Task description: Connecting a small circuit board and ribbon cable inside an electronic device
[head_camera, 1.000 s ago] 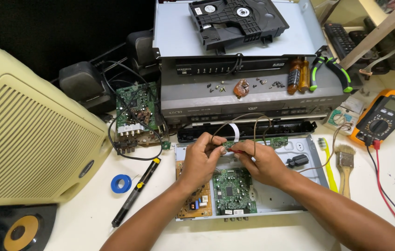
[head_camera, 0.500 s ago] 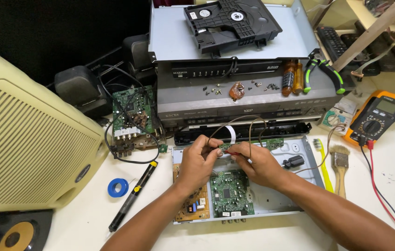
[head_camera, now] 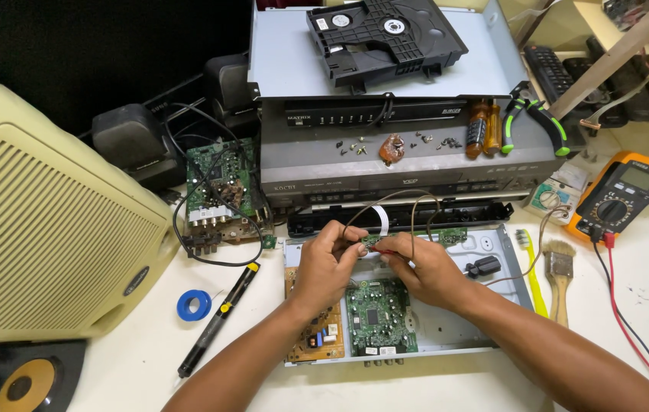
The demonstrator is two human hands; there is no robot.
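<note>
Two hands, left hand (head_camera: 327, 259) and right hand (head_camera: 421, 268), pinch one narrow green circuit strip (head_camera: 374, 241) with trailing wires, held above the open chassis (head_camera: 492, 305) holding two boards.

One camera sits on my head, looking steeply down and forward over the opened grey metal player chassis (head_camera: 492, 336) on the white counter (head_camera: 149, 358). It is close; my forearms enter from the bottom edge, below that chassis.

Both hands (head_camera: 378, 263) — slightly lower, closer.
</note>
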